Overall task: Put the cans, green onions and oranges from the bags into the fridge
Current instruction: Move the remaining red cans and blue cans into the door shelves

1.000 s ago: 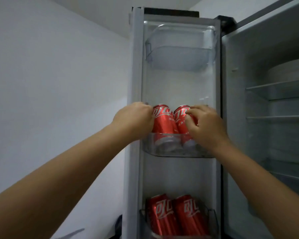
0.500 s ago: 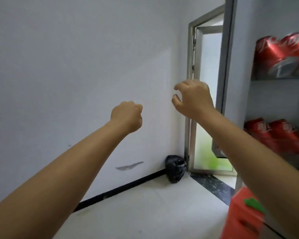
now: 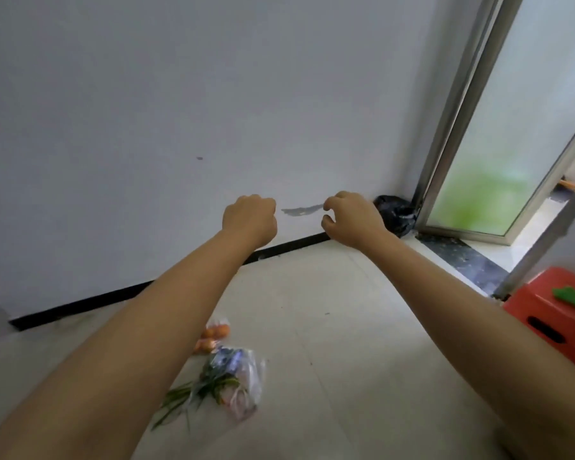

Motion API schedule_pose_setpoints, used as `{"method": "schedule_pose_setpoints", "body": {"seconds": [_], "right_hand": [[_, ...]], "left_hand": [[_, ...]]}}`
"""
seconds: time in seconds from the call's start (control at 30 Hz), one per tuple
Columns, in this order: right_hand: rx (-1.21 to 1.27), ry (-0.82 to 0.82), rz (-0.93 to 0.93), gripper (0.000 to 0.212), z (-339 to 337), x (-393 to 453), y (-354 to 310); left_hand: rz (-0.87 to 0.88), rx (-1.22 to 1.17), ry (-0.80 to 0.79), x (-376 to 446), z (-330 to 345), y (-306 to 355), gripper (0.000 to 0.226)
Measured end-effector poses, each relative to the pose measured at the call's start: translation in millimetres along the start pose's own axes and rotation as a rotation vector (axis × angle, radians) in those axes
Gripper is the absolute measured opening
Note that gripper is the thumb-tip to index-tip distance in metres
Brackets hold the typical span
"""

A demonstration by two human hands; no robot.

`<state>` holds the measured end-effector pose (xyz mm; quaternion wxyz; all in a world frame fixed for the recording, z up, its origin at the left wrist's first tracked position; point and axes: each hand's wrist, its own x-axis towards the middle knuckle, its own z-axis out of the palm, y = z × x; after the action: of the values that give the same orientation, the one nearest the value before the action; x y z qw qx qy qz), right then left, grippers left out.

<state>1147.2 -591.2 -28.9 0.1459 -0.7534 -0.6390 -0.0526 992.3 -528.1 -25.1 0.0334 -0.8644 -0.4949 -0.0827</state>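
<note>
Orange fruit (image 3: pixel 214 336) half behind left forearm, blurred bagged green onions (image 3: pixel 210 383); left hand (image 3: pixel 249 219) fisted empty, right hand (image 3: pixel 352 217) loosely curled.

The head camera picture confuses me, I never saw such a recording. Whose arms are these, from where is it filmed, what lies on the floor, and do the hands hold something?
The camera sits on a person's head and looks forward and down, so the two arms are that person's own. The left hand is a closed fist and holds nothing. The right hand has loosely curled fingers, also empty. On the tiled floor lie a clear bag with green onions and, beside it, oranges. A red stool stands at the right, and a black bag sits in the corner.
</note>
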Motion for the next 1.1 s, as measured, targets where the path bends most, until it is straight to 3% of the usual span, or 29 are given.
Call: {"method": "schedule_pose_setpoints", "body": {"seconds": [0.27,0.53,0.67,0.9,1.1], "right_hand": [[0.074,-0.186,0.035,0.03,145.4,140.5,-75.1],[0.197,-0.357,0.228,0.033,271.8,220.7,-158.5],[0.208,-0.465,0.43,0.033,348.8,214.2,-181.7],[0.201,-0.557,0.882,0.034,473.9,153.5,-232.1],[0.255,-0.692,1.006,0.032,596.4,97.3,-270.4]], "left_hand": [[0.04,0.002,-0.231,99.6,101.1,-136.3,0.033],[0.107,0.041,-0.395,162.1,187.7,-256.9,0.03],[0.148,0.066,-0.514,178.3,249.3,-319.1,0.031],[0.471,0.077,-0.694,185.2,381.8,-388.1,0.03],[0.612,0.107,-0.851,148.6,503.1,-416.4,0.038]]}}
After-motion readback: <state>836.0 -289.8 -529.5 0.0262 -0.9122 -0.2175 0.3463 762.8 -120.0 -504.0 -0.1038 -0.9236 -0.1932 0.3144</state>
